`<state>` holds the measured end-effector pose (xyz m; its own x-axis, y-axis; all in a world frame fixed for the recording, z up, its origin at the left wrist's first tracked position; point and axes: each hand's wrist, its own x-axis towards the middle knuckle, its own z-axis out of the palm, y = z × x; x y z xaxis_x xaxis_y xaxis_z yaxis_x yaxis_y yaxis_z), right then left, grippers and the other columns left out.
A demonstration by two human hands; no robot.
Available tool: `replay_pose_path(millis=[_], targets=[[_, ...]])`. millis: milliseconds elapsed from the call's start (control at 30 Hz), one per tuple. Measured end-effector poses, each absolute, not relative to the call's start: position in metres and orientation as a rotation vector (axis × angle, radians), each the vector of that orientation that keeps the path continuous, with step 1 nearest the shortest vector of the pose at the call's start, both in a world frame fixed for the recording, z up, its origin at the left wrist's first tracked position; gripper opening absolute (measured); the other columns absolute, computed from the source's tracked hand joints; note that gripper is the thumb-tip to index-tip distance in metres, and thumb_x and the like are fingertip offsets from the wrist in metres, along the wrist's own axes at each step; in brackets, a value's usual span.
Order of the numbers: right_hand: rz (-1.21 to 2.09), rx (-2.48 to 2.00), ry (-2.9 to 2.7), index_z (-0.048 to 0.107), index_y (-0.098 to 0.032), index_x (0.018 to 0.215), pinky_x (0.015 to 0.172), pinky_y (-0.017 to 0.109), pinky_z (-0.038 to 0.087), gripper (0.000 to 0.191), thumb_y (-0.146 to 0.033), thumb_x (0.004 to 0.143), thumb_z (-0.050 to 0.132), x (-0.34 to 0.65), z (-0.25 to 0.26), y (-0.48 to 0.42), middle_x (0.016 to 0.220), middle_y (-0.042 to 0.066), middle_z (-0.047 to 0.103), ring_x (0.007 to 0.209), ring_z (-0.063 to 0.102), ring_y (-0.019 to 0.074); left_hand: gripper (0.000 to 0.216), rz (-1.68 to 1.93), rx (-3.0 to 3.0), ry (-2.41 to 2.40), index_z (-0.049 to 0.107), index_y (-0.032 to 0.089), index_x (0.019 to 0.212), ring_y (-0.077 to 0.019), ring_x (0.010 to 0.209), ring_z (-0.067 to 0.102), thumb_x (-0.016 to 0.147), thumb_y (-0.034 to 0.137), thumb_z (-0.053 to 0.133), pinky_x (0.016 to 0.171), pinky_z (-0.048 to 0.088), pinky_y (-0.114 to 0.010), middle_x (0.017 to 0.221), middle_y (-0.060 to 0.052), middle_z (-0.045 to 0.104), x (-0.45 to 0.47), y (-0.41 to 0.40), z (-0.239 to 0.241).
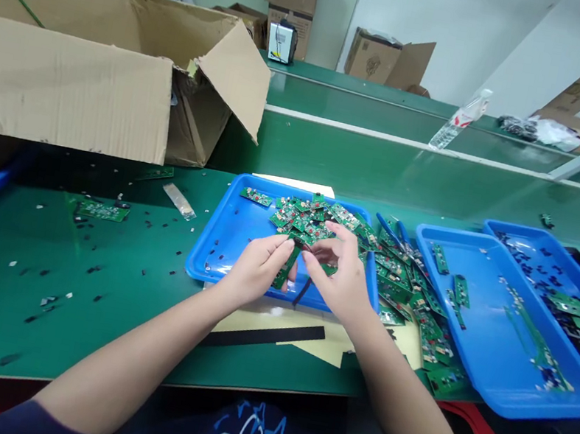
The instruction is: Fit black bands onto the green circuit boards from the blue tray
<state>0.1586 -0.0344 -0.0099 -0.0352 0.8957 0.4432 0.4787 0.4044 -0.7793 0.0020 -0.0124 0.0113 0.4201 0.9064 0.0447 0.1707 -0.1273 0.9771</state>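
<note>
My left hand (259,264) grips a green circuit board (285,268) between thumb and fingers, over the front part of a blue tray (234,233). The board is tilted, its upper end pointing away from me. At that upper end my right hand (340,267) has its thumb and fingers drawn together on something small and dark that I cannot make out. A dark narrow strip (302,291) shows below, between the hands. A heap of small circuit boards (306,216) fills the back of the tray, just beyond my fingers.
More boards (397,277) are piled right of the tray. Further right lie two blue trays, the nearer tray (497,313) holding a few boards. A large cardboard box (66,84) stands left. A black strip (269,334) lies on paper in front. A bottle (460,120) stands behind.
</note>
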Motion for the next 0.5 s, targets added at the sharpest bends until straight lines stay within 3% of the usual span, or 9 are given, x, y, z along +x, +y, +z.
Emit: replay_pose_path(millis=[133,367,500], targets=[[0.487,-1.163,-1.742,0.060,-0.021,0.092,0.075,0.033,0.055,0.010,-0.024,0.085,0.054,0.164,-0.007,-0.030,0.084,0.004,0.069,0.079,0.067,0.0187,0.041,0.833,1.603,0.967,0.052,0.016,0.059,-0.0111,0.043,0.054,0.092,0.035,0.037,0.050,0.044,-0.023,0.051,0.001,0.057,0.002,-0.014,0.013],[0.535,-1.191,-1.676,0.066,-0.019,0.080,0.067,0.031,0.056,0.012,-0.022,0.085,0.056,0.171,-0.003,-0.026,0.076,0.004,0.071,0.069,0.067,0.0175,0.044,0.822,1.733,0.982,0.050,0.017,0.059,-0.0107,0.045,0.053,0.094,0.036,0.032,0.053,0.043,-0.023,0.052,0.001,0.055,0.003,-0.017,0.012],[0.351,-1.075,-1.761,0.067,-0.021,0.080,0.076,0.036,0.055,0.012,-0.020,0.086,0.055,0.171,-0.005,-0.024,0.080,0.005,0.069,0.080,0.066,0.0197,0.046,0.608,1.927,0.919,0.052,0.017,0.058,-0.0114,0.050,0.052,0.095,0.033,0.030,0.058,0.042,-0.023,0.049,0.002,0.053,-0.001,-0.014,0.015]])
